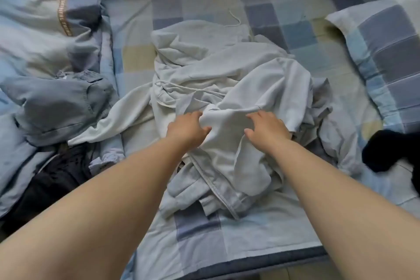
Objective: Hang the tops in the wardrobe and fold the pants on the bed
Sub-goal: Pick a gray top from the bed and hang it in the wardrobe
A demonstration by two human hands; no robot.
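Observation:
A heap of pale grey-white garments (227, 79) with drawstrings lies crumpled in the middle of the checked bed sheet (268, 218). My left hand (187, 128) pinches a fold of the top grey garment between thumb and fingers. A little to its right, my right hand (267, 128) rests on the same cloth, fingers spread and slightly bent, thumb apart. A light blue piece (188, 191) pokes out under the heap near the front. Which pieces are tops or pants I cannot tell.
A blue denim garment (61, 102) and a black garment (56, 177) lie at the left on a bunched duvet (41, 20). A checked pillow (391, 52) sits at the right, with a dark item (384, 152) below it. The bed's front edge (250, 266) is near.

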